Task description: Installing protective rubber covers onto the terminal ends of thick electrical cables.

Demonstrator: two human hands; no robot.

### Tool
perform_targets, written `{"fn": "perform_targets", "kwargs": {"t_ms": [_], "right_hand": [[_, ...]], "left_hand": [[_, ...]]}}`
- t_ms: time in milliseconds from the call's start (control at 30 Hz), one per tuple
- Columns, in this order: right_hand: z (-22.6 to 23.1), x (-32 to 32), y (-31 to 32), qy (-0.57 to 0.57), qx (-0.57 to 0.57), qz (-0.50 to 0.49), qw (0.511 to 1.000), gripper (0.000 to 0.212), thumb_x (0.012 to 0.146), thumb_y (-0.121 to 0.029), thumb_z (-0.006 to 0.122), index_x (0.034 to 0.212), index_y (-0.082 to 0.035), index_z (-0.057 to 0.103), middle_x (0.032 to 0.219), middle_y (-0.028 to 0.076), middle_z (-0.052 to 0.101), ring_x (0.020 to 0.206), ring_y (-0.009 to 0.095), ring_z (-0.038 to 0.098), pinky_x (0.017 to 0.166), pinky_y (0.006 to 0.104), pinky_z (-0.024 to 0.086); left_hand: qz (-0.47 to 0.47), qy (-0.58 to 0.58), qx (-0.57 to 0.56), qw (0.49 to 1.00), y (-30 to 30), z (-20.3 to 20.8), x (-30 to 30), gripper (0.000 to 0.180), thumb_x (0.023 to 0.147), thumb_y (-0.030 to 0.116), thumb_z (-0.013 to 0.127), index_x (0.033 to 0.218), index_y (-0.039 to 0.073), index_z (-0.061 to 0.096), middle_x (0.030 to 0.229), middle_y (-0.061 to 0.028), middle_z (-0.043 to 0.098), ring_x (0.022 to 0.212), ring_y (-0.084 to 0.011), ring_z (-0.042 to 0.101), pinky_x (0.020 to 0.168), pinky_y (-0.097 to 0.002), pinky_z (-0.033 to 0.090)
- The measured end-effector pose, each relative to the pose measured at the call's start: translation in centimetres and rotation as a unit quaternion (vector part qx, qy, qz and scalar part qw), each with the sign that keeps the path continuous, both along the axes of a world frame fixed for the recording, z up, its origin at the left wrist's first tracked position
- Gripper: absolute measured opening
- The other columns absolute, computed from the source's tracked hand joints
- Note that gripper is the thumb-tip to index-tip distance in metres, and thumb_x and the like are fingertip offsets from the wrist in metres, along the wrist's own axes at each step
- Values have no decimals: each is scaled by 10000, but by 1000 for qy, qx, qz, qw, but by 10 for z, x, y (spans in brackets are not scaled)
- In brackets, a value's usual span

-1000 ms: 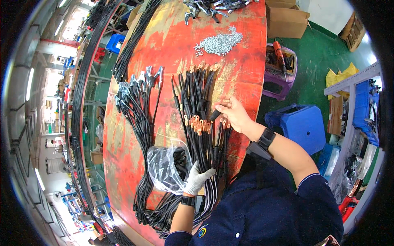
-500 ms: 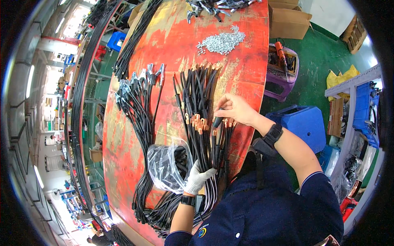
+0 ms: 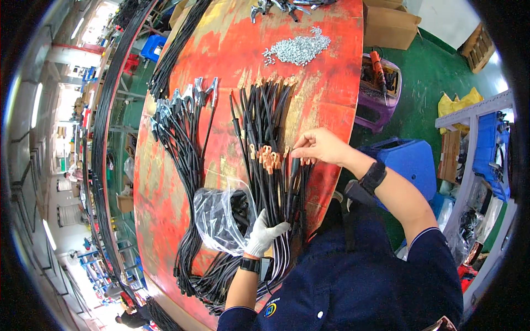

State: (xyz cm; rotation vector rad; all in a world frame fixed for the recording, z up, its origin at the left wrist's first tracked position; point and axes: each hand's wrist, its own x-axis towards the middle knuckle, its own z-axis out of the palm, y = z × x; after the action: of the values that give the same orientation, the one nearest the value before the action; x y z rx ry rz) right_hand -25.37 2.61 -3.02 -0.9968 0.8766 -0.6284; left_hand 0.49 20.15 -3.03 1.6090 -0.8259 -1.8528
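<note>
My left hand [image 3: 264,235], in a white glove, is wrapped around a bunch of black cables [image 3: 274,204] with copper ring lugs [image 3: 268,158] on their upper ends. Bare and pinched, my right hand [image 3: 320,148] grips a short black sleeve [image 3: 296,164] beside those lugs. Whether the sleeve sits on a cable is hard to make out. Farther up lies another row of lug-ended cables [image 3: 265,102]. Left of my gloved hand, a clear plastic bag [image 3: 212,220] holds small black pieces.
Black cables with silver clamps [image 3: 185,105] lie on the left of the worn red table [image 3: 337,88]. A heap of small metal parts [image 3: 301,48] sits farther back. Right of the table stand a purple stool [image 3: 381,105] carrying an orange-handled tool [image 3: 379,69] and a blue bin [image 3: 408,165].
My right hand has moved slightly right with the black sleeve, which now points more straight down. My left hand keeps its hold on the cables.
</note>
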Motion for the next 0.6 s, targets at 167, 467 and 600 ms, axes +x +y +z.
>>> {"fn": "perform_targets", "kwargs": {"t_ms": [167,467,600], "right_hand": [[-38,24,39,33,-84,13,996,323,747,-245,787,860,0,610,774,38,637,682,109,588,617,272,493],[-79,35,119,334,-313,444,770,592,760,-614,583,783,-29,669,665,169,635,672,336,640,620,436,502],[-40,39,73,321,-156,475,804,388,796,-465,633,817,-78,663,687,68,663,706,263,660,660,378,506]], "left_hand": [[5,-7,-11,1000,0,-4,3,460,714,61,759,1109,12,530,1014,-54,639,869,-127,605,812,-276,491],[-13,-151,-63,986,-15,-2,-4,693,732,208,723,1271,-81,396,1124,-157,601,1019,-210,581,926,-311,435],[-116,-295,-89,944,-17,-41,-10,684,725,289,711,1246,-42,417,1074,-244,595,1016,-324,594,876,-365,462]]}}
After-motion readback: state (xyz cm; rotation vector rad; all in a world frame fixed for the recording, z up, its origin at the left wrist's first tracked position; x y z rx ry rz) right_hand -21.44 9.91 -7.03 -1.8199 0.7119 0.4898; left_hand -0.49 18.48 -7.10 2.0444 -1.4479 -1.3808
